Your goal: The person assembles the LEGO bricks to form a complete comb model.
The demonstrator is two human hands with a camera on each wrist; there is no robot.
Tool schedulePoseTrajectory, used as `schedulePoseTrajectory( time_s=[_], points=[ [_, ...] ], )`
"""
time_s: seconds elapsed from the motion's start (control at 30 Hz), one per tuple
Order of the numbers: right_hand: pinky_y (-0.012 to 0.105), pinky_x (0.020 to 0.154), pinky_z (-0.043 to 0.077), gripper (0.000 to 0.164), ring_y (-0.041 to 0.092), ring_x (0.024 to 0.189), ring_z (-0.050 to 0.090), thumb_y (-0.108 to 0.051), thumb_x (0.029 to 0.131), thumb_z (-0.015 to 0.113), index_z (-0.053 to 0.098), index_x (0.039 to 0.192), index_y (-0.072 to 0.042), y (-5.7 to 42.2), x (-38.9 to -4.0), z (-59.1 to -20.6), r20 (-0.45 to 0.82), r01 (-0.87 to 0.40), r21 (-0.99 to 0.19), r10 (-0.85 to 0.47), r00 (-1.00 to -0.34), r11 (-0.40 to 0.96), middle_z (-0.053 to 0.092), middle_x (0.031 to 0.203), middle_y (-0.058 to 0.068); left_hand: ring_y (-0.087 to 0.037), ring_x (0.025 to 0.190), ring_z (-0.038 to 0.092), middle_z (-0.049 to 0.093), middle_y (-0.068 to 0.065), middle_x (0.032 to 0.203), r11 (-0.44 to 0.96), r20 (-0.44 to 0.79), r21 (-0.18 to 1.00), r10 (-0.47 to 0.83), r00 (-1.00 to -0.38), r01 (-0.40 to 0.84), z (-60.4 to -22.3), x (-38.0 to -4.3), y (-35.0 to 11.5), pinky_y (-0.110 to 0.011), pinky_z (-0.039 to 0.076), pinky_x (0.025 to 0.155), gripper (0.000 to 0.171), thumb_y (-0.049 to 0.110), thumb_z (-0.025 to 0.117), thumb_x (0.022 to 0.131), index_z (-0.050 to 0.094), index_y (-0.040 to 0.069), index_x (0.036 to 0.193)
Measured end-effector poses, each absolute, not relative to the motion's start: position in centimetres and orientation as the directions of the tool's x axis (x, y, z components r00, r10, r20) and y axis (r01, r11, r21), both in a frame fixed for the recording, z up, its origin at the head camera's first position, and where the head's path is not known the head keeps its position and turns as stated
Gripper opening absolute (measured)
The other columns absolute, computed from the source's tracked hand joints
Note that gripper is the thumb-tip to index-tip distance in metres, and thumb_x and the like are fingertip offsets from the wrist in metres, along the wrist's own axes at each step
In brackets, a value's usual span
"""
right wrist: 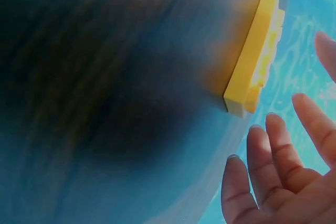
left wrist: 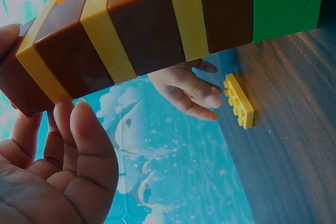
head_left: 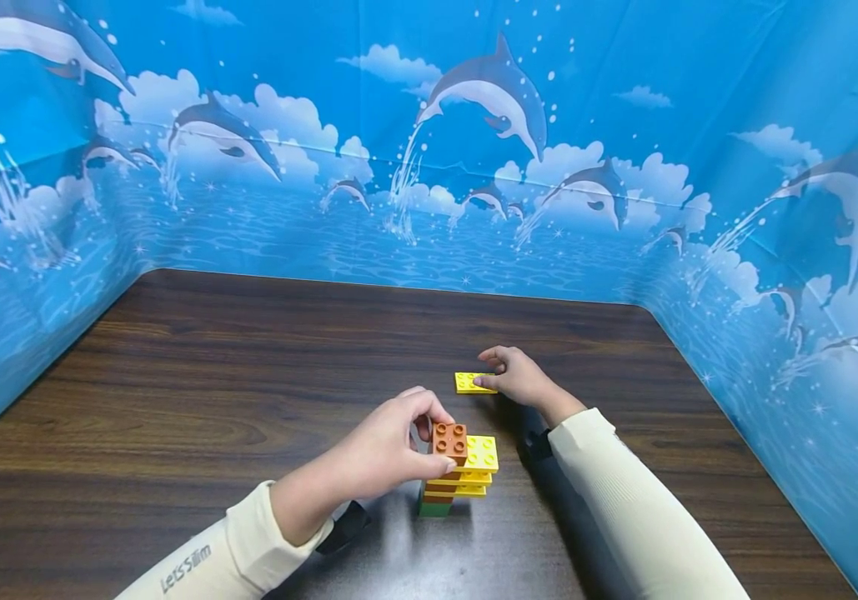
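Observation:
A tower of toy building bricks stands on the table, with a green brick at its foot and brown bricks alternating with flat yellow ones above. The yellow pieces jut out to the right. My left hand grips the top brown brick, thumb at the near side and fingers behind. Beyond the tower, a loose flat yellow brick lies studs up on the table. My right hand hovers right beside it, fingers apart and relaxed; in the right wrist view the fingertips are short of the yellow brick.
The dark wood-grain table runs back to a blue curtain printed with dolphins, which encloses it at the rear and both sides. Dark wrist straps show below both cream sleeves.

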State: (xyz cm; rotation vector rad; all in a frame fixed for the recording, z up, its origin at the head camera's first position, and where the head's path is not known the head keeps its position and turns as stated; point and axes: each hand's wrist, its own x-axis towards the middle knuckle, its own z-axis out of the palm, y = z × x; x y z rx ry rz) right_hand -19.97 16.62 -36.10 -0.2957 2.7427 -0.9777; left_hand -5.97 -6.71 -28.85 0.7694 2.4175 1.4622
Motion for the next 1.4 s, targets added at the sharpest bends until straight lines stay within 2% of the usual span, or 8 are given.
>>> schedulePoseTrajectory(
  time_s=[0.17,0.4,0.73,1.0,1.2,1.4],
  points=[
    [0.049,0.095,0.043,0.047,0.033,0.116,0.049,-0.016,0.090,0.068,0.054,0.133,-0.004,16.5,-20.2,-36.4,-0.160,-0.126,-0.594,-0.270,-0.949,0.795,0.047,0.134,0.019,-0.020,0.083,0.048,0.049,-0.004,0.091,0.365,0.085,0.873,0.538,-0.838,0.323,-29.0,-6.0,-6.7,-0.022,0.047,0.062,0.028,0.009,0.077,0.078,0.060,0.004,0.100],
    [0.049,0.097,0.043,0.044,0.034,0.117,0.051,-0.013,0.089,0.070,0.057,0.130,-0.003,16.4,-20.5,-36.9,-0.153,-0.176,-0.525,-0.296,-0.943,0.833,0.052,0.129,0.019,-0.019,0.084,0.048,0.049,-0.003,0.091,0.369,0.080,0.873,0.538,-0.839,0.319,-29.0,-6.0,-6.7,-0.023,0.048,0.063,0.028,0.009,0.077,0.079,0.060,0.004,0.100],
    [0.049,0.101,0.039,0.041,0.034,0.121,0.047,-0.015,0.088,0.071,0.061,0.127,-0.006,16.0,-20.3,-36.9,-0.150,-0.230,-0.421,-0.318,-0.936,0.877,0.055,0.128,0.017,-0.022,0.086,0.049,0.049,-0.003,0.092,0.380,0.060,0.875,0.531,-0.846,0.300,-29.0,-5.9,-6.5,-0.022,0.048,0.063,0.026,0.007,0.076,0.079,0.060,0.005,0.099],
    [0.048,0.098,0.042,0.038,0.032,0.116,0.050,-0.022,0.090,0.069,0.062,0.126,-0.009,15.7,-20.1,-36.9,-0.151,-0.254,-0.337,-0.319,-0.936,0.907,0.056,0.121,0.015,-0.022,0.085,0.049,0.049,-0.004,0.091,0.363,0.075,0.881,0.527,-0.846,0.304,-28.9,-5.9,-6.5,-0.022,0.048,0.063,0.027,0.007,0.076,0.078,0.060,0.003,0.099],
    [0.046,0.095,0.045,0.040,0.028,0.106,0.054,-0.027,0.091,0.068,0.061,0.126,-0.008,15.5,-19.7,-36.6,-0.163,-0.230,-0.351,-0.301,-0.940,0.908,0.056,0.118,0.014,-0.020,0.084,0.049,0.049,-0.004,0.091,0.375,0.078,0.874,0.520,-0.851,0.309,-29.0,-6.0,-6.4,-0.022,0.048,0.062,0.027,0.007,0.077,0.077,0.060,0.003,0.099],
    [0.047,0.091,0.046,0.040,0.027,0.103,0.055,-0.026,0.092,0.066,0.060,0.126,-0.006,15.7,-18.7,-35.5,-0.131,-0.228,-0.436,-0.312,-0.941,0.870,0.055,0.115,0.013,-0.020,0.083,0.049,0.049,-0.005,0.091,0.367,0.066,0.885,0.512,-0.857,0.287,-29.1,-5.9,-6.5,-0.022,0.048,0.062,0.028,0.007,0.077,0.077,0.060,0.003,0.099]
  ],
)
